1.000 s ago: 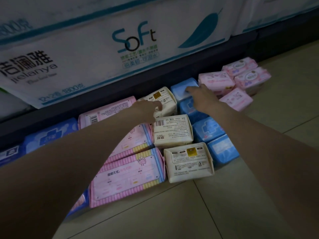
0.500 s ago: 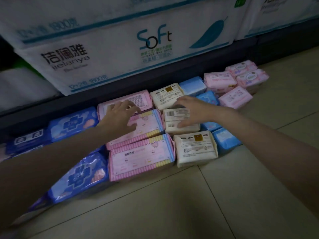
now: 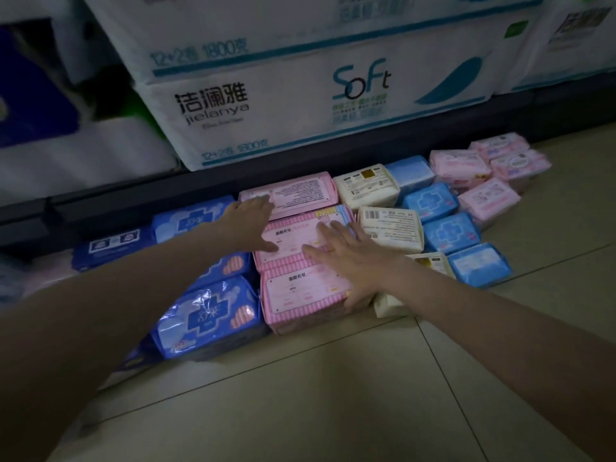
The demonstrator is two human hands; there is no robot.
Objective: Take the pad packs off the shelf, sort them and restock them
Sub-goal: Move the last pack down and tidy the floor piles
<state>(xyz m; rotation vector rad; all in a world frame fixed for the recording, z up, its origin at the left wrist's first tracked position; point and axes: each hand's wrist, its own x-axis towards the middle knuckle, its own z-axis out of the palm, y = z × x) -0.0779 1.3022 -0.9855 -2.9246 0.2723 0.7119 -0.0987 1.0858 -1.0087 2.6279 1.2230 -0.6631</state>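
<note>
**Clerk:** Item one, pad packs. Where do they lie?

**Checker:** On the tiled floor, in rows against the dark base of the shelf. From the left end: dark blue packs; then three pink striped packs, back, middle and front; then cream packs; light blue packs; and small pale pink packs at the right end. Like lies with like.

**Clerk:** Item two, hands.

**Checker:** The left hand lies flat where the back and middle pink striped packs meet, fingers straight and spread, gripping nothing. The right hand lies flat over the middle and front pink striped packs, fingers straight and splayed, thumb at the front pack's right edge. It also holds nothing, only presses.

**Clerk:** Item three, other stock.

**Checker:** Large white tissue bales fill the shelf above the packs.

**Clerk:** Step in hand?

**Checker:** Sorting, by the look of it: the packs are off the shelf and grouped by colour, and both hands seem to be squaring up the pink striped column. Restocking does not appear to have started.

**Clerk:** Next move calls for?

**Checker:** Probably curling the fingers under the edges of one group and lifting it as a stack. The wrappers look slick, so an even squeeze from both sides would matter, or the packs could slide apart.
</note>
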